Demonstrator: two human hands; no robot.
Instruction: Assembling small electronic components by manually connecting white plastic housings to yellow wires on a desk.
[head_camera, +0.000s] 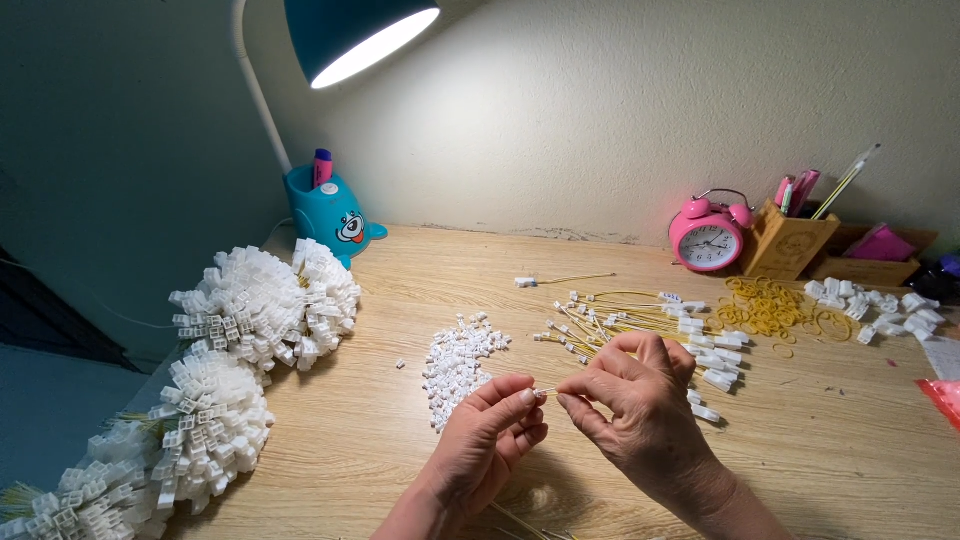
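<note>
My left hand (490, 430) and my right hand (635, 395) meet above the wooden desk (400, 450), fingertips pinched together on a thin yellow cord (547, 391) held between them. Whether a small white clip sits at the pinch is too small to tell. Just beyond my left hand lies a pile of small white plastic clips (455, 365). Beyond my right hand lies a loose spread of yellow cords with white clip ends (640, 320).
Large bundles of finished white-clipped cords (255, 310) are heaped along the desk's left edge. A blue desk lamp (335, 215) stands at the back left. A pink alarm clock (707, 240), wooden pen holder (790, 240), yellow rubber bands (770, 305) and more white clips (885, 310) sit at the back right.
</note>
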